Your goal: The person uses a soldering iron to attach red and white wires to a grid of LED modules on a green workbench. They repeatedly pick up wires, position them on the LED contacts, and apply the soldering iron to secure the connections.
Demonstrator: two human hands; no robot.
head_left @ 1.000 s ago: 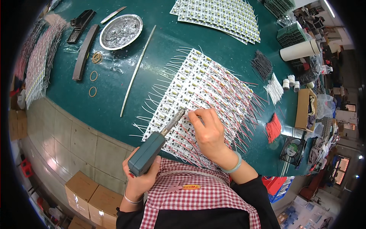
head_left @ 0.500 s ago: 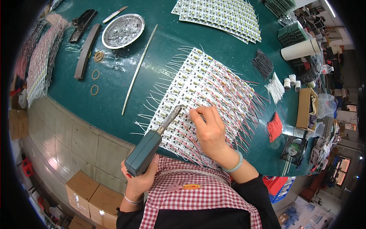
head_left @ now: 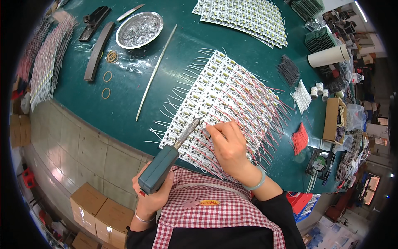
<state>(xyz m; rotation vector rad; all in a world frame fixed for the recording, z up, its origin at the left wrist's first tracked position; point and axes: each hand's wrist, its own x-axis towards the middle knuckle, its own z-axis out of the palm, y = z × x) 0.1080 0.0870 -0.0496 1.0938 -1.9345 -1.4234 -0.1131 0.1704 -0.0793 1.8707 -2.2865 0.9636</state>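
A: Which step is shown?
B: Probably soldering. The left hand (head_left: 154, 201) wraps round a soldering iron (head_left: 159, 168), its tip at the wired panel (head_left: 195, 99) on the counter (head_left: 120, 91), centre frame. The right hand (head_left: 230, 147) bunches its fingertips just beside that tip; whether they grip anything, one cannot tell.
A: The next move?
B: It presumably calls for steady contact.
A: The surroundings?
B: Metal bowl (head_left: 132, 46), upper left; thin rod (head_left: 156, 72), left of the panel; black wires (head_left: 288, 70), red wires (head_left: 299, 139) and white wires (head_left: 301, 97), right. Loose leads (head_left: 257, 103) crowd the right hand and may obstruct it.
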